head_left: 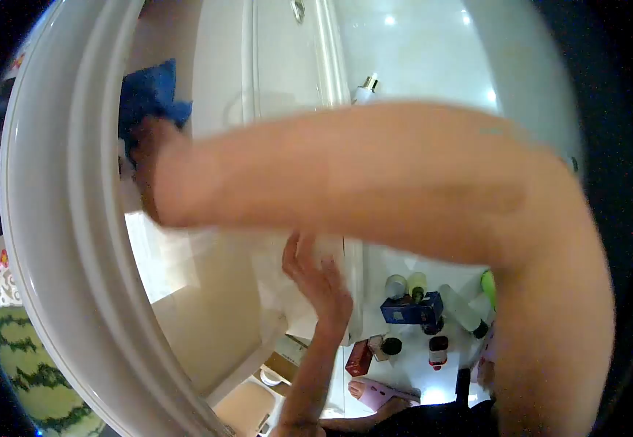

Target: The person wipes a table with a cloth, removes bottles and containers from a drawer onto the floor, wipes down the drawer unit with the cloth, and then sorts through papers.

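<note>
My right arm reaches across the view from the right. At its end my right hand [157,164], partly smeared by motion, grips a blue cloth [149,91] inside a white cabinet or drawer space with a thick moulded edge [87,211]. The cloth bunches out beyond the fingers, against the pale inner surface. Below that forearm, my left hand [320,284] has its fingers apart and holds nothing. It is close to the pale panel by the cabinet's side; whether it touches is unclear. My right forearm hides part of the cabinet.
On the shiny floor stand several bottles and jars, a blue box [411,309] and a red box [358,358]. A gold-necked bottle [365,91] stands farther up. A pink slipper [382,395] is at the bottom. Something green-striped like watermelon rind [36,371] lies lower left.
</note>
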`<state>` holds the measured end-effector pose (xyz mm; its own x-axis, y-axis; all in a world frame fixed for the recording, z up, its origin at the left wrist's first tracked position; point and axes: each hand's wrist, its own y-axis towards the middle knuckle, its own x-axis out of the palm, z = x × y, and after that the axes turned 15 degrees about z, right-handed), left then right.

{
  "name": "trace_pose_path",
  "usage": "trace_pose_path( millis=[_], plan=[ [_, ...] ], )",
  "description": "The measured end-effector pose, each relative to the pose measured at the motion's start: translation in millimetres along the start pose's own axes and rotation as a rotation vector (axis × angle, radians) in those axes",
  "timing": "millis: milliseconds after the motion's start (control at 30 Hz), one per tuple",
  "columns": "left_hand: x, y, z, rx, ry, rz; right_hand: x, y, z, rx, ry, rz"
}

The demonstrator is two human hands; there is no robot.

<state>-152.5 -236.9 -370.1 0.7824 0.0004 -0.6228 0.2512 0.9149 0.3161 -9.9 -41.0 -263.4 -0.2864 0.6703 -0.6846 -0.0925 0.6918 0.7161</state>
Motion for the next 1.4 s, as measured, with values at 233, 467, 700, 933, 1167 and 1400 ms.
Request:
trace_pose_path(
  millis=[233, 467, 700, 933, 1167, 1400],
  plan=[
    [27, 21, 36, 0.119, 0.566, -0.021, -76, 47, 167, 0.474, 0.076, -0.385],
    [33, 14, 16, 0.157, 0.598, 0.005, -134, -62, 91, 0.252, 0.058, 0.391],
    [30, 17, 22, 0.171, 0.73, -0.114, -89, -95, 38, 0.793, 0.522, 0.545],
    [35, 21, 29, 0.211, 0.685, -0.07, -39, -60, 143, 0.723, 0.173, 0.718],
    [25, 4, -1, 0.218, 0.819, -0.107, -74, -156, 25, 0.571, 0.643, 0.409],
    [34, 22, 28, 0.198, 0.677, -0.046, -10, -196, 18, 0.994, 0.828, 0.561]
  ],
)
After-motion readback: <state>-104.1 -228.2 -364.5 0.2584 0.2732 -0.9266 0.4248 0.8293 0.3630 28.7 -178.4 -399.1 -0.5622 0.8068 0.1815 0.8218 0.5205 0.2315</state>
